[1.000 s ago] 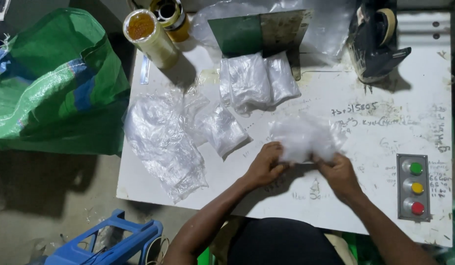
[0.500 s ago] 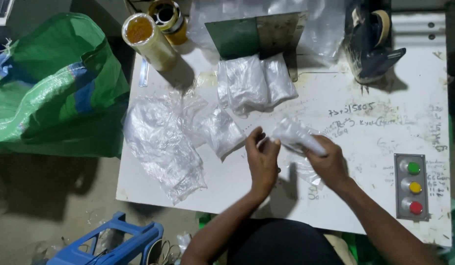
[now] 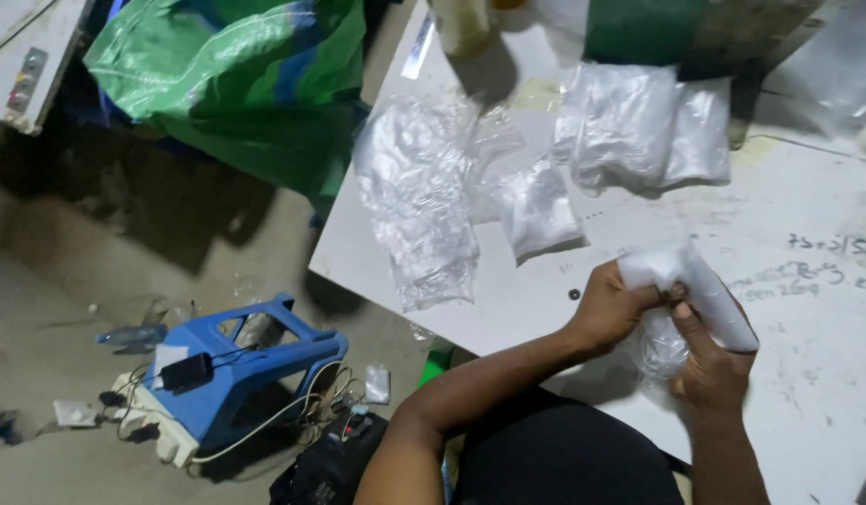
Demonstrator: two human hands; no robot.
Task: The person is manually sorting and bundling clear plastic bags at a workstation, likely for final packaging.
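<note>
Both hands grip one clear plastic bag of white powder just above the near edge of the white table. My left hand pinches the bag's left end, and my right hand holds it from below, where loose clear plastic hangs down. Another filled bag lies on the table a little beyond my left hand. Two larger filled bags lie side by side farther back.
A heap of empty clear bags lies along the table's left edge. A green woven sack sits on the floor at the left. A blue plastic stool and a power strip with cables lie on the floor below.
The view has swung left and closer, bringing the floor and stool into sight. My hands have drawn the bag nearer and rolled it tighter, the right hand now beneath it.
</note>
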